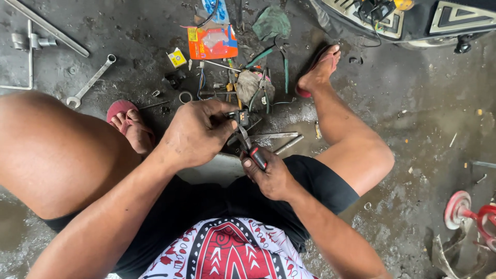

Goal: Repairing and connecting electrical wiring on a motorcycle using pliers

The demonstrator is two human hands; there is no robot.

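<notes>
a person squats on a wet, grimy concrete floor [413,119], seen from above their own knees. nearest the camera, the right hand [271,175] is wrapped shut around the red-and-black handles of a pair of pliers [250,147], fingers curled tight, the metal nose angled up and away toward the other hand. just beyond, the left hand [199,132] has its fingers pressed together, pinching a small dark electrical part [238,118]; the thumb lies across the top and hides most of the part. the plier tips meet the part right at the left fingertips, so tool, part and fingers all touch in one spot between the knees. to do this well, it seems wise to keep the part braced still in the left pinch and squeeze the pliers gently, with the nose clear of the fingertips.

farther out on the floor lie loose tools: green-handled pliers [268,54], a screwdriver [219,65], an orange packet [213,42], a small yellow box [177,57] and a combination wrench [92,81]. the underside of a scooter [413,20] fills the top right.
</notes>
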